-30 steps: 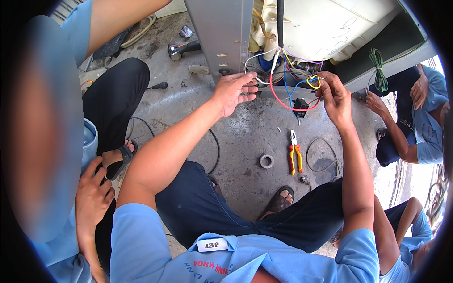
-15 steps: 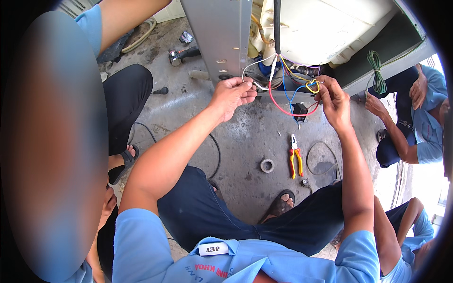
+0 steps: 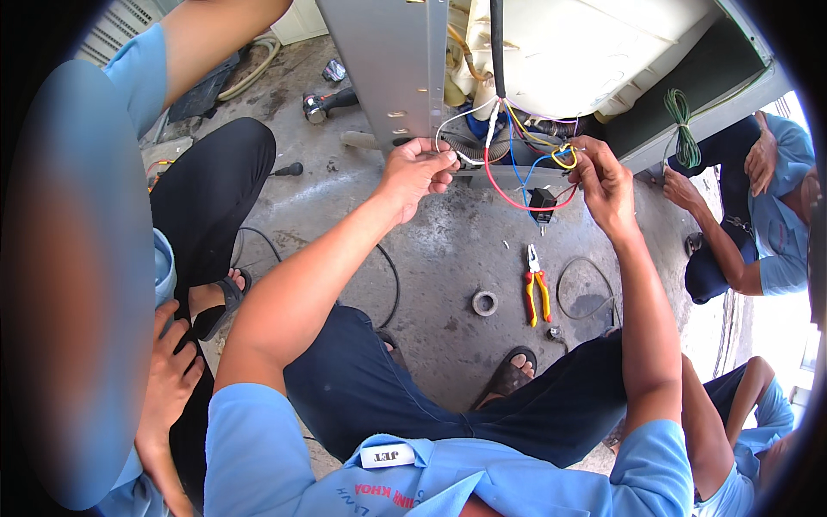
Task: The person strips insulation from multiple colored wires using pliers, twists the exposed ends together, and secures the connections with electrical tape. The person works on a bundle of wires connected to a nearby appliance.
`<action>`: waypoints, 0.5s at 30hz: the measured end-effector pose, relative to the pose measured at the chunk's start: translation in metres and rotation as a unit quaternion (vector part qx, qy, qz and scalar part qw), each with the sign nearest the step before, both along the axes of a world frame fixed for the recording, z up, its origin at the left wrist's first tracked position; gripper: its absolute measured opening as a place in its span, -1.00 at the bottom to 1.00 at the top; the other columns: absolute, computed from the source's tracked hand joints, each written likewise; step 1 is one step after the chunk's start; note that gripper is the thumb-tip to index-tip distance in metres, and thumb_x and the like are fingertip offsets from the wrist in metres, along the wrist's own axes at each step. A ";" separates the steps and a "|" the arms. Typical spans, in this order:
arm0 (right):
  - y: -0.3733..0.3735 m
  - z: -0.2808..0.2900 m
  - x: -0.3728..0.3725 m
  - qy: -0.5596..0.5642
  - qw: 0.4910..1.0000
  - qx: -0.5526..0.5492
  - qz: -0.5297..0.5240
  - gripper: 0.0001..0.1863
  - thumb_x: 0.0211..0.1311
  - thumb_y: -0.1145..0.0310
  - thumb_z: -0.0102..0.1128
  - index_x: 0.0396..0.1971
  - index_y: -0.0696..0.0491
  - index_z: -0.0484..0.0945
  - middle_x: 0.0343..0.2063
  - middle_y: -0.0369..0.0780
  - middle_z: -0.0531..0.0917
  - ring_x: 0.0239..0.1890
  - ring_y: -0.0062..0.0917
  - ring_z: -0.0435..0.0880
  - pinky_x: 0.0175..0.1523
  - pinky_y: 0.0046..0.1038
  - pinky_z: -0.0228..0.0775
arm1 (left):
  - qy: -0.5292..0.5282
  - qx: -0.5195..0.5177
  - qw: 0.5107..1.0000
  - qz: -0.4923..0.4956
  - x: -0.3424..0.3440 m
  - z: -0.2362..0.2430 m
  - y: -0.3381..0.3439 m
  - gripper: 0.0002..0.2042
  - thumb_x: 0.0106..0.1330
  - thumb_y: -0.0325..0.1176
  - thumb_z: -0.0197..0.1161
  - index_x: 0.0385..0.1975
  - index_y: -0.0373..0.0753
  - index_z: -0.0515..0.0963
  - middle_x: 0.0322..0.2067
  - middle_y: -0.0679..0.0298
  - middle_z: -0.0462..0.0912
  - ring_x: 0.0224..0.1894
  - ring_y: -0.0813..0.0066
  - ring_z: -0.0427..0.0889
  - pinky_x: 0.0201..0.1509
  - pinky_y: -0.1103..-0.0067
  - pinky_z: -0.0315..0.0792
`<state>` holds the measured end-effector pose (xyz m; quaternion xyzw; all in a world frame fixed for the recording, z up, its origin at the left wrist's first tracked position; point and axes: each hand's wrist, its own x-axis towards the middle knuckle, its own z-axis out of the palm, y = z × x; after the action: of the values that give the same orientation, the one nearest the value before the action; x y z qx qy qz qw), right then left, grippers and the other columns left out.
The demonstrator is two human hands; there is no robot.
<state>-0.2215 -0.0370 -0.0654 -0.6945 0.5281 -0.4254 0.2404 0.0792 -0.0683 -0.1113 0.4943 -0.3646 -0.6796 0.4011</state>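
Observation:
My left hand (image 3: 417,179) pinches a thin white wire (image 3: 438,133) between thumb and fingertips, close to the lower edge of an opened grey machine cabinet (image 3: 379,69). Across from it, my right hand (image 3: 606,185) is closed on a bundle of wires, with a looped yellow wire (image 3: 564,162) and a blue wire (image 3: 536,164) at its fingertips. A red wire (image 3: 508,200) sags in an arc between the harness and that hand. These wires fan out of a thick black cable (image 3: 497,52). Below them hangs or rests a small black box (image 3: 542,204); which one I cannot tell.
Pliers (image 3: 537,297) with red and yellow handles, a tape roll (image 3: 484,302) and a thin cord (image 3: 562,289) lie on the concrete floor. A power tool (image 3: 330,102) lies farther left. A white tub (image 3: 577,52) fills the cabinet. Co-workers sit close on both sides; one holds green wire (image 3: 683,129).
The co-worker at the left has shifted, and that person's hand shows more at the lower left. The view has moved slightly. Both my hands keep their grip on the wires.

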 end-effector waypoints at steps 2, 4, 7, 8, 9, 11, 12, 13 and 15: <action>0.000 0.001 -0.001 0.009 1.000 -0.002 0.000 -0.80 0.39 0.48 0.11 -0.03 0.08 0.56 -0.45 -0.27 0.71 -0.49 -0.66 0.63 -0.34 -0.54 0.51 | -0.003 -0.005 1.000 0.001 0.001 0.000 -0.001 -0.83 0.31 -0.40 0.34 -0.16 -0.20 0.54 -0.36 0.28 0.70 -0.50 0.70 0.56 -0.46 0.71 0.49; 0.000 0.001 0.001 -0.002 1.000 -0.001 0.001 -0.80 0.39 0.49 0.11 -0.03 0.08 0.57 -0.46 -0.28 0.70 -0.49 -0.67 0.63 -0.35 -0.55 0.50 | -0.016 0.000 1.000 -0.008 0.003 0.001 -0.001 -0.81 0.31 -0.36 0.35 -0.14 -0.16 0.55 -0.33 0.32 0.70 -0.48 0.74 0.53 -0.40 0.72 0.46; 0.001 0.000 0.001 -0.005 1.000 -0.002 0.001 -0.79 0.39 0.50 0.10 -0.03 0.08 0.57 -0.47 -0.28 0.70 -0.49 -0.68 0.62 -0.35 -0.56 0.50 | -0.017 0.001 1.000 -0.004 0.001 0.002 0.000 -0.84 0.31 -0.37 0.35 -0.17 -0.15 0.56 -0.34 0.31 0.70 -0.51 0.77 0.51 -0.44 0.73 0.45; 0.001 -0.001 0.001 -0.004 1.000 -0.003 0.001 -0.79 0.39 0.50 0.10 -0.03 0.08 0.57 -0.47 -0.28 0.70 -0.49 -0.68 0.62 -0.36 -0.56 0.50 | -0.014 0.001 1.000 0.001 0.001 0.001 0.000 -0.85 0.31 -0.38 0.34 -0.18 -0.16 0.56 -0.35 0.31 0.71 -0.53 0.77 0.51 -0.47 0.74 0.45; 0.000 -0.001 0.000 -0.005 1.000 -0.006 0.003 -0.79 0.39 0.50 0.10 -0.03 0.09 0.57 -0.47 -0.28 0.70 -0.49 -0.68 0.62 -0.36 -0.56 0.49 | -0.014 -0.001 1.000 0.001 0.001 0.001 0.000 -0.85 0.31 -0.38 0.34 -0.18 -0.16 0.57 -0.35 0.31 0.71 -0.53 0.77 0.51 -0.47 0.74 0.45; 0.000 -0.003 -0.001 -0.007 1.000 -0.012 0.009 -0.79 0.39 0.50 0.10 -0.03 0.09 0.56 -0.46 -0.28 0.70 -0.50 -0.68 0.62 -0.36 -0.56 0.49 | -0.015 -0.004 1.000 0.000 0.001 0.001 0.000 -0.86 0.31 -0.38 0.34 -0.19 -0.16 0.57 -0.35 0.31 0.71 -0.52 0.77 0.50 -0.48 0.74 0.44; 0.000 -0.003 -0.001 -0.006 1.000 -0.013 0.009 -0.79 0.39 0.50 0.11 -0.03 0.10 0.56 -0.47 -0.28 0.70 -0.49 -0.68 0.62 -0.36 -0.56 0.49 | -0.014 -0.004 1.000 0.001 0.001 0.001 0.000 -0.86 0.31 -0.38 0.34 -0.19 -0.16 0.57 -0.35 0.31 0.71 -0.53 0.77 0.50 -0.48 0.75 0.44; 0.000 -0.002 0.000 -0.005 1.000 -0.014 0.009 -0.79 0.39 0.50 0.11 -0.03 0.10 0.56 -0.47 -0.28 0.69 -0.49 -0.68 0.62 -0.36 -0.56 0.49 | -0.013 -0.004 1.000 0.000 0.001 0.001 0.000 -0.86 0.31 -0.38 0.34 -0.19 -0.16 0.57 -0.35 0.31 0.71 -0.53 0.78 0.50 -0.48 0.75 0.44; 0.000 -0.003 0.000 -0.008 1.000 -0.012 0.008 -0.79 0.39 0.50 0.11 -0.03 0.10 0.56 -0.46 -0.28 0.69 -0.49 -0.68 0.62 -0.36 -0.56 0.49 | -0.012 -0.003 1.000 0.001 0.002 0.000 0.000 -0.85 0.31 -0.38 0.34 -0.18 -0.17 0.57 -0.35 0.31 0.71 -0.53 0.78 0.50 -0.49 0.76 0.43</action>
<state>-0.2211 -0.0374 -0.0683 -0.6981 0.5153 -0.4353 0.2401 0.0808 -0.0684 -0.1113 0.5017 -0.3711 -0.6723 0.3982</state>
